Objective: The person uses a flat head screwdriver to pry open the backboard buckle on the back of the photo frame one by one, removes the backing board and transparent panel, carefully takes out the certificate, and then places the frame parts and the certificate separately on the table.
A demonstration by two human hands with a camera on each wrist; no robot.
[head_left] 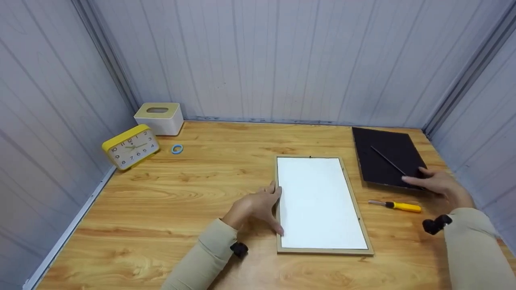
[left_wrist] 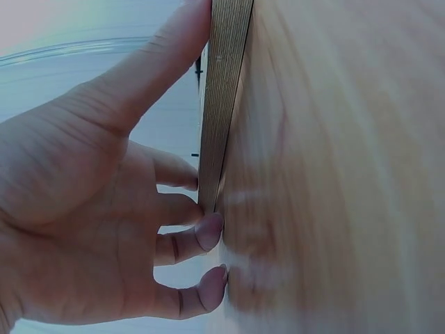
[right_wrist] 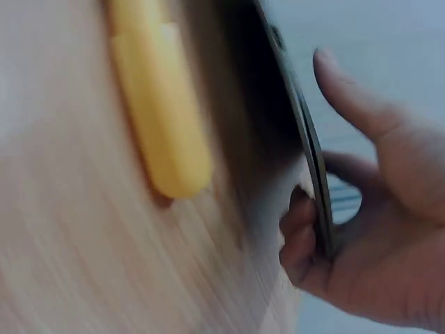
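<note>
A picture frame (head_left: 322, 251) with a white sheet (head_left: 320, 201) inside lies on the wooden table. The left hand (head_left: 262, 205) rests at its left edge, thumb and fingers spread along the frame's side (left_wrist: 226, 90). At the right, the right hand (head_left: 439, 183) grips the near right corner of a black board (head_left: 387, 161); in the right wrist view, the fingers of the right hand (right_wrist: 389, 229) curl under the board's edge (right_wrist: 313, 153), which is lifted off the table. A thin dark rod (head_left: 388, 159) lies across the board.
A yellow-handled screwdriver (head_left: 405, 207) lies between the frame and the right sleeve. Toward the left back are a yellow clock (head_left: 133, 149), a white tissue box (head_left: 163, 123) and a blue ring (head_left: 177, 149). Panelled walls (head_left: 258, 60) enclose the table.
</note>
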